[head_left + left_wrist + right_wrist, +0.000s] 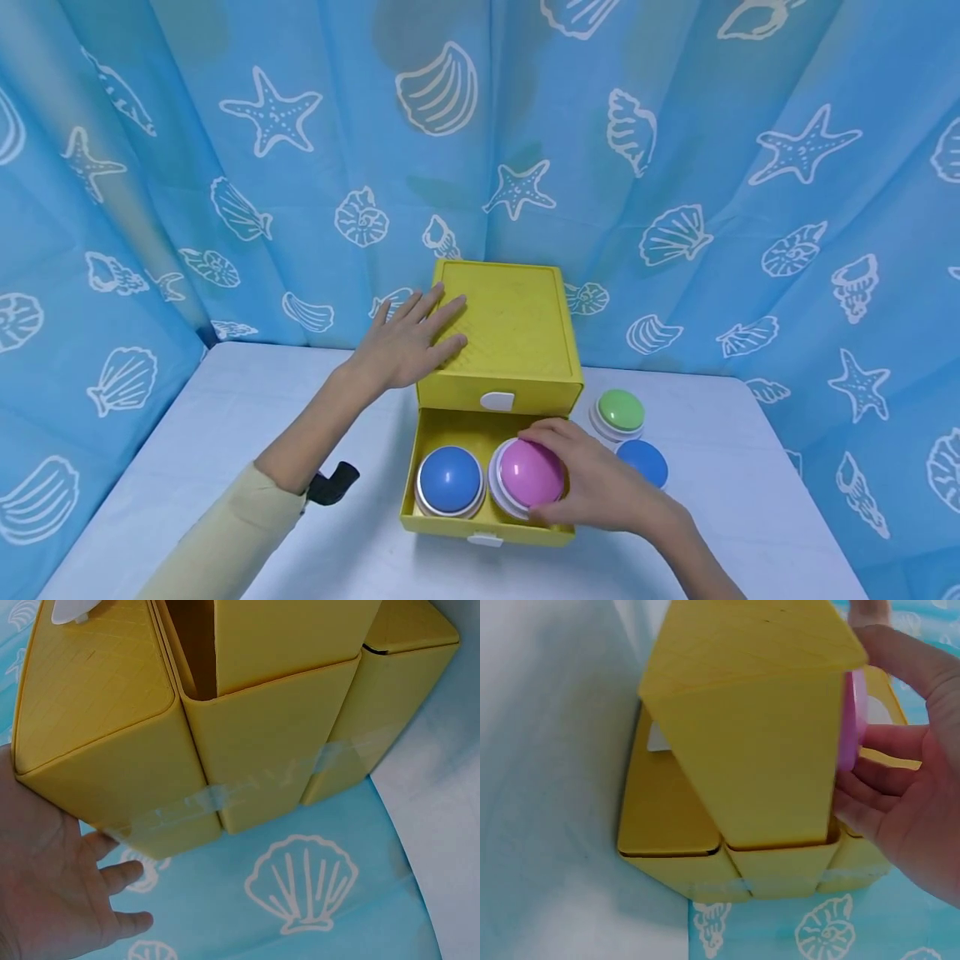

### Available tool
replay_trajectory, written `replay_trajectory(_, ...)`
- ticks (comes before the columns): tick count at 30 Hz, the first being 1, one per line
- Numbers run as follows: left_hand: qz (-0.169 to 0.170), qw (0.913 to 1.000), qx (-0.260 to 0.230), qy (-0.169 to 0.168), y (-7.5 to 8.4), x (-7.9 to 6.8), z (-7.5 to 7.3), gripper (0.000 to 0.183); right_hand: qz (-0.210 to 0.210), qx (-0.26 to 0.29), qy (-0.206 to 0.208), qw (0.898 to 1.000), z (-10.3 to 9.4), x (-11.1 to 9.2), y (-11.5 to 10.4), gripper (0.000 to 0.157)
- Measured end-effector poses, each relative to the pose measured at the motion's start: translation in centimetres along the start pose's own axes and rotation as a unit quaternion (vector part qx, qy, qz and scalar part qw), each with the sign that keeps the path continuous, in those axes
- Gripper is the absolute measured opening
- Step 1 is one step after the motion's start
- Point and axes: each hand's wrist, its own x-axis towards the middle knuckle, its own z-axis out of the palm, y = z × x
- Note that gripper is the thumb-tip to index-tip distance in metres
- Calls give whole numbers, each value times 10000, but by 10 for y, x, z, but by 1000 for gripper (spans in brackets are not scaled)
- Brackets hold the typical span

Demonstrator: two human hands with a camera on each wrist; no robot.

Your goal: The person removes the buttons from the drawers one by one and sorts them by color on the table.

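Note:
A yellow drawer cabinet (510,321) stands on the table with one lower drawer (438,527) pulled out. My left hand (401,346), fingers spread, rests on the left edge of the cabinet's top. Inside the drawer, a blue dome push button (450,477) with a white base sits on the left. At the drawer's right side my right hand (596,479) grips a pink dome push button (534,473), thumb at the near side and fingers at the far side. In the right wrist view the drawer's side hides most of the pink button (850,727).
Right of the cabinet, a green push button (621,410) and another blue one (643,461) stand on the white table (750,500); the right forearm partly covers the blue one. A shell-patterned blue curtain (570,133) hangs behind. A black object (333,483) shows at the left wrist.

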Motion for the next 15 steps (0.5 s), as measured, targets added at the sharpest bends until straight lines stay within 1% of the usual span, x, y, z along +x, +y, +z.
replay_trajectory(6, -21, 10000, -57, 15, 0, -1, 0, 67, -83, 578, 343, 9977, -10, -9, 1, 75)
replay_trajectory(9, -34, 10000, -52, -2, 1, -1, -1, 67, -116, 777, 478, 9958, -15, -14, 2, 74)
replay_trajectory(15, 15, 10000, -48, 38, 1, -1, -1, 67, -40, 944, 661, 9933, -28, -25, 2, 76)
